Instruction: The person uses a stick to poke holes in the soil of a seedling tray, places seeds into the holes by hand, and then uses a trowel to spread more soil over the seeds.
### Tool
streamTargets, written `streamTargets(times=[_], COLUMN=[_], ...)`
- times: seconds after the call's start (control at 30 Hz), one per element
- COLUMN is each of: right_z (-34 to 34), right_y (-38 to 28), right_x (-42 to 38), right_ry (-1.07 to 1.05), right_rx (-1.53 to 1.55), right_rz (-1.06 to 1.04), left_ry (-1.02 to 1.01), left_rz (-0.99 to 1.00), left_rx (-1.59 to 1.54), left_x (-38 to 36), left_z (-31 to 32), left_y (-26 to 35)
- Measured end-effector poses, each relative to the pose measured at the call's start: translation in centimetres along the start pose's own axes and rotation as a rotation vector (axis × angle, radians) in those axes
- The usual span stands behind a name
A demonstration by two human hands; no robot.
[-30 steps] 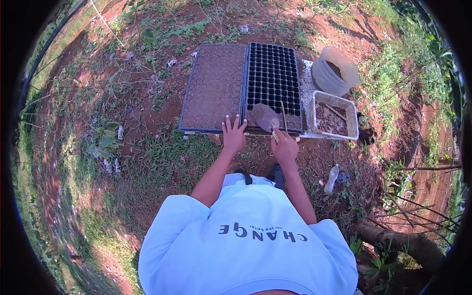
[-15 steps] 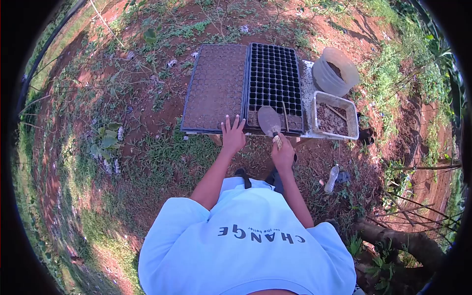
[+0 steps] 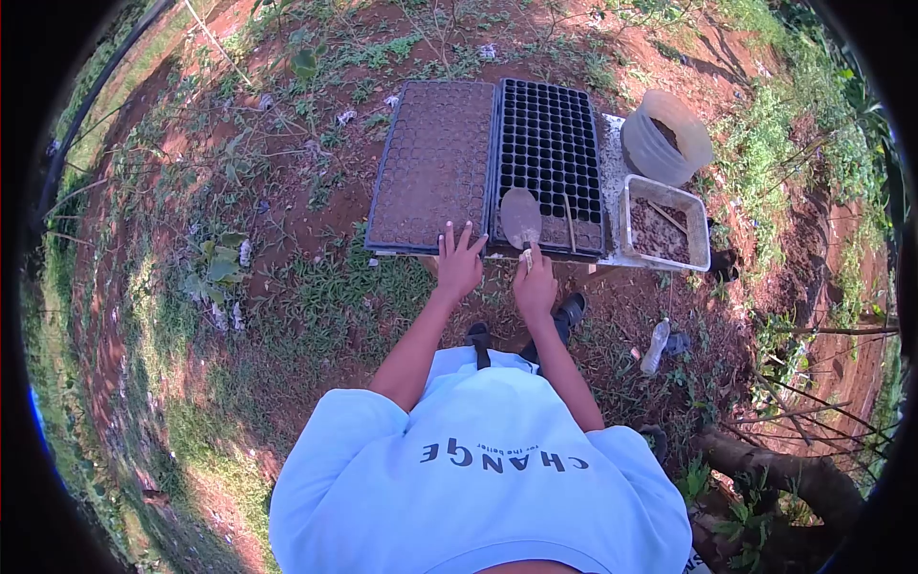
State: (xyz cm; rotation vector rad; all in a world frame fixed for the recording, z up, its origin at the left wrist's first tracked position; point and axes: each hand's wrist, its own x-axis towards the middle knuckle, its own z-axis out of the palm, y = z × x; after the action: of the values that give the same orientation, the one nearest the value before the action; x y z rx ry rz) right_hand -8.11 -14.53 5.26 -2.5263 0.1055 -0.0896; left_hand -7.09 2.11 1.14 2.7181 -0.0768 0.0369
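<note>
My right hand [image 3: 535,284] is closed round the handle of a trowel [image 3: 520,216], whose blade lies over the near end of a black seedling tray [image 3: 547,129]. Soil fills the nearest rows of that tray, while its farther cells are dark and unfilled. A thin stick [image 3: 569,222] rests on the soil right of the blade. With fingers spread, my left hand [image 3: 461,263] touches the near edge of a second seedling tray [image 3: 433,163], which is covered with soil and sits directly to the left.
The trays stand on a low table [image 3: 612,172]. At its right are a rectangular plastic tub [image 3: 710,251] holding soil and a stick, and a cut round plastic container [image 3: 655,158]. A plastic bottle [image 3: 655,346] lies on the ground; a thick branch [image 3: 784,469] is at lower right.
The trowel blade has shifted left across the near end of the right tray, along with my right hand. My left hand stays at the tray edge. The whole view has moved slightly.
</note>
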Motion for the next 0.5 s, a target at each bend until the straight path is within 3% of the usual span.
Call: streamTargets(times=[0.13,0.27,0.33,0.5], right_z=[-0.7,-2.6,-2.3,-0.8], right_y=[0.7,0.7,0.5,0.0], right_x=[2.1,-0.5,-1.9,1.5], right_ry=[0.118,0.107,0.017,0.027], right_rx=[-0.027,0.005,0.021,-0.038], right_rz=[0.007,0.037,-0.066,-0.037], left_ry=[-0.014,-0.013,0.015,0.011], left_rz=[0.018,0.031,0.024,0.033], left_rx=[0.013,0.005,-0.019,-0.026], left_x=[0.0,0.3,0.5,0.5], left_z=[-0.1,0.6,0.6,0.5], left_y=[0.2,0.0,0.2,0.7])
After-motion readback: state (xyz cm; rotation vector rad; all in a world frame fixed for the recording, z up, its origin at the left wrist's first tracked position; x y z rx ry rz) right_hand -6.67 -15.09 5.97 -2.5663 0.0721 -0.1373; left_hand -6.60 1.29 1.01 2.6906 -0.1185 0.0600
